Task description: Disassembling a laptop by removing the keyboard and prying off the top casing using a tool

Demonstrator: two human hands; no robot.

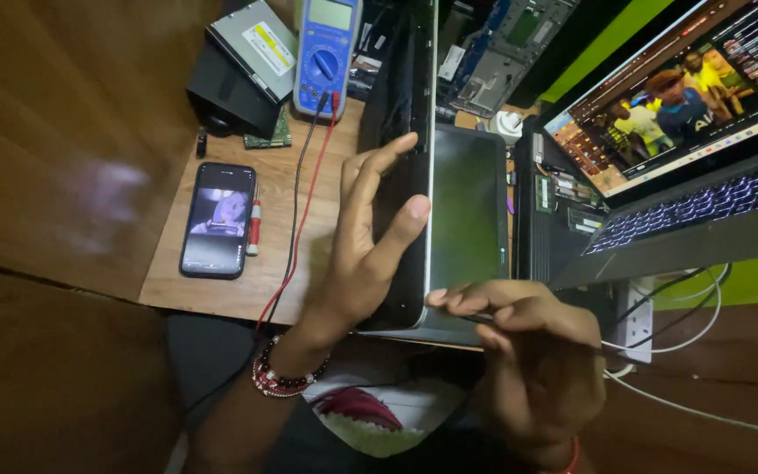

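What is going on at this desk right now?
A person props a laptop on its edge, left hand flat against the dark casing. The right hand pinches a thin tool at the lower corner by the screen. A phone and a blue multimeter lie on the desk.

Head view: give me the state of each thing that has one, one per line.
Silver laptop: lid part open, screen dark.
Left hand: fingers spread, steadying the lid's edge.
Right hand: pinching a thin tool at the lid's lower corner.
Phone: flat on the desk, screen lit.
Multimeter: leads plugged in.
Second laptop: open, screen and keyboard lit.
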